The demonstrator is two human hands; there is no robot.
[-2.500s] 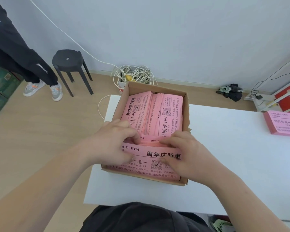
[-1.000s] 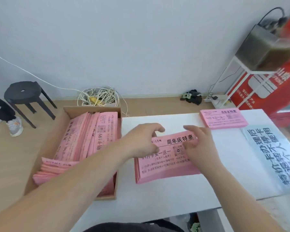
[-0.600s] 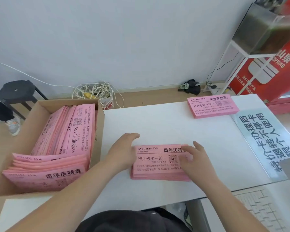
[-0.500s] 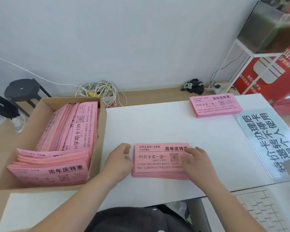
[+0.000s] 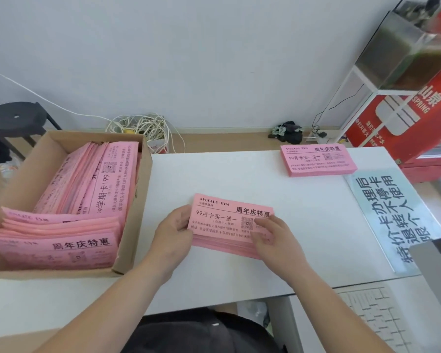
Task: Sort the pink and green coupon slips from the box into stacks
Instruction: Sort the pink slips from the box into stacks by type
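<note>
Out of the brown cardboard box [image 5: 135,225], where two pink lots [image 5: 61,245] remain, one thick bundle of pink paper coupon slips [image 5: 222,212] has come onto the white desk [image 5: 214,179]. The left hand [image 5: 173,233] and right hand [image 5: 275,238] clasp its ends, fingers curled round it, probably squaring it. Another pink stack [image 5: 316,161] lies far right; no green shows.
</note>
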